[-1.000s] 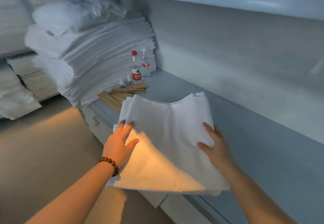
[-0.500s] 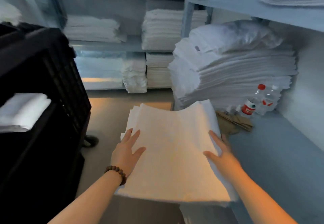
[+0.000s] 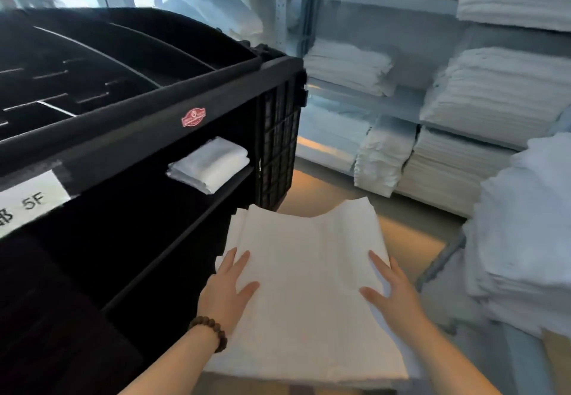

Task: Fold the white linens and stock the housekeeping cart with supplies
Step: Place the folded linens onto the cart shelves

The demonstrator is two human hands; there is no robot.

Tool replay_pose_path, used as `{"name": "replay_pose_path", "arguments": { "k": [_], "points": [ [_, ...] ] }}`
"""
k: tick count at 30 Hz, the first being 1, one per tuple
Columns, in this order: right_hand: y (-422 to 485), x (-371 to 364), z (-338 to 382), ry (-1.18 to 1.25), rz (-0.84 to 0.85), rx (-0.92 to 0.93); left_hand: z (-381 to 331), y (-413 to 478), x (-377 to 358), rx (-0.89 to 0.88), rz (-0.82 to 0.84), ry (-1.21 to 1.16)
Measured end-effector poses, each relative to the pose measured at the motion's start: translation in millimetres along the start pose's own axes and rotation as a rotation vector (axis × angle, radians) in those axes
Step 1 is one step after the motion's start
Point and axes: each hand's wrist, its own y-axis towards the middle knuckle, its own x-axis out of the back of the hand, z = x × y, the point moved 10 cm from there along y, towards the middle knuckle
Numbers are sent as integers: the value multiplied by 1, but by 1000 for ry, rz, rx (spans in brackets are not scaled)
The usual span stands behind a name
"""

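- The black housekeeping cart [image 3: 173,110] fills the left half of our view. Its top tray is split by dividers into compartments, and its open front shows dark shelves below.
- Right of the cart and beyond its mesh end panel [image 3: 278,147] stand pale shelves [image 3: 398,104] loaded with stacks of folded white linen [image 3: 494,95].
- Farther right of the cart, at the edge of our view, a tall pile of white linen [image 3: 525,224] rises nearer to us than the shelves.
- The folded white linen stack [image 3: 309,286], the task's thing, is held up just right of the cart's open front. Its far left corner is close to the foot of the mesh end panel; we cannot tell whether it touches.
- Our left hand [image 3: 227,289] lies on the stack's edge nearest the cart, fingers straight and spread flat on the top sheet, not curled round it.
- Our right hand [image 3: 392,295] lies on the stack's edge away from the cart in the same flat, spread way. What bears the stack from below is hidden from us.
- A small folded white towel [image 3: 210,163] rests on the cart's upper inner shelf, at the end by the mesh panel.
- A white label [image 3: 31,206] reading "5F" is stuck on the cart's front rail, at its left end.
- A brown bead bracelet [image 3: 210,331] circles the left wrist, in front of the cart's lower shelves.
- A small red badge [image 3: 193,117] sits on the cart's front rail, above the folded towel.
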Motion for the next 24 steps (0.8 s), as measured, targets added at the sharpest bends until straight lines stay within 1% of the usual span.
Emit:
{"name": "replay_pose_path", "arguments": {
  "k": [8,12,16,19,24],
  "points": [
    [118,-63,38,83,276,172,52,21,10,285,-193,-11],
    [173,-81,50,68,423,278,54,19,-2,428,-296,-20],
    [209,-98,59,41,553,371,52,8,-14,562,-401,-14],
    [231,-116,64,16,628,438,53,2,-23,633,-470,-3],
    [260,-155,63,-57,697,515,69,2,-36,708,-499,-15]
  ]
}}
